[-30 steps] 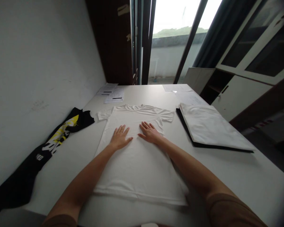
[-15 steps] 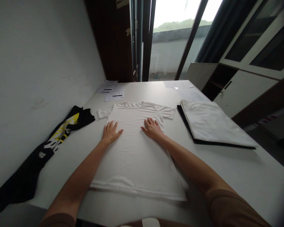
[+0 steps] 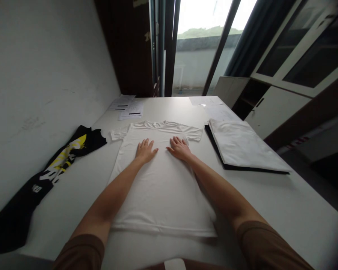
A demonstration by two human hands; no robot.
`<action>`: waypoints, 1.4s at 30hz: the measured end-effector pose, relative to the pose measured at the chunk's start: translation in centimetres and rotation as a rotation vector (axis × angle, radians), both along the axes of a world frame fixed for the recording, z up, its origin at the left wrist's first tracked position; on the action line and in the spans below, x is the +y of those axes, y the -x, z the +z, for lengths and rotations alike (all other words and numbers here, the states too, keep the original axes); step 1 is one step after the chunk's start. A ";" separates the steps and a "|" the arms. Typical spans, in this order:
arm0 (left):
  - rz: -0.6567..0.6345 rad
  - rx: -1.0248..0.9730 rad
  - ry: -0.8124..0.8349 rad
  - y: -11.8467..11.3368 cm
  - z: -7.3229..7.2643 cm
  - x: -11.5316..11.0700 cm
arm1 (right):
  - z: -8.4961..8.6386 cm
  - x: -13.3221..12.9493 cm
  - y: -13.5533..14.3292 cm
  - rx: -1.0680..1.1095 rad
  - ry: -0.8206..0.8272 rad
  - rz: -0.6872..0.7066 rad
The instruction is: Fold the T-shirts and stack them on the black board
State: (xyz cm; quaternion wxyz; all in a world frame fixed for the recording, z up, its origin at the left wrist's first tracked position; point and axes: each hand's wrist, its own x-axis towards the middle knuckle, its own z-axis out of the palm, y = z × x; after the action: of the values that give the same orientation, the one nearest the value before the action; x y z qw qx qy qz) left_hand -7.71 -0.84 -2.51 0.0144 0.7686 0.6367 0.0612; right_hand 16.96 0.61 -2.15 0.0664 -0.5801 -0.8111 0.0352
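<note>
A white short-sleeved T-shirt point(image 3: 160, 187) lies spread flat, its collar towards the far end and its hem towards me. On the upper middle of its chest rests my left hand point(image 3: 145, 150), palm down, fingers spread. My right hand point(image 3: 180, 148) lies palm down on the right side of the chest, just below the sleeve, with its fingers stretched out too. Neither hand grips the cloth. Faint wrinkles run across the shirt near the collar.
The shirt lies on a white table point(image 3: 169, 107). Along the wall at left is a black garment point(image 3: 59, 161) with yellow and white print. White folded cloth point(image 3: 242, 146) sits over a black layer at right. Papers point(image 3: 131, 108) lie at the far left corner.
My left hand has slid inward from the shirt's left side towards the middle of the chest. My right hand has shifted slightly up the shirt. The view has turned a little to the right.
</note>
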 end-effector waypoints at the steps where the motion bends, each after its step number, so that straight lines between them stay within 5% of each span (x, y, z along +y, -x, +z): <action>1: 0.023 0.002 0.002 0.3 0.0 0.2 | 0.0 0.1 -0.3 -0.001 0.008 -0.025; 13: 0.310 0.064 -0.016 10.9 -0.1 0.9 | -0.9 0.7 -1.3 0.042 -0.028 -0.178; 19: 0.233 0.057 -0.058 8.7 0.3 1.1 | 0.5 -0.2 -1.0 0.032 -0.014 -0.155; 26: -0.220 -0.008 0.007 1.5 0.0 1.7 | 1.6 -0.9 3.3 0.025 0.004 0.194; 29: -0.270 -0.019 0.047 0.5 -0.1 2.3 | 1.4 -0.8 4.9 0.057 0.014 0.249; 35: -0.208 0.018 0.021 3.2 -0.2 2.4 | 0.9 -1.3 4.5 0.067 -0.001 0.199; 42: -0.010 0.084 0.000 11.0 0.0 0.9 | 0.4 -2.6 -0.7 0.012 -0.016 0.031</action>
State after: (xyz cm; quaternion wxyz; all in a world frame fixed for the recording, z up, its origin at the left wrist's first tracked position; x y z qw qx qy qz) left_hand -18.67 0.10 -2.54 -0.0121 0.7737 0.6328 0.0288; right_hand 17.63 -2.01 -1.72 0.0754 -0.5667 -0.8198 0.0331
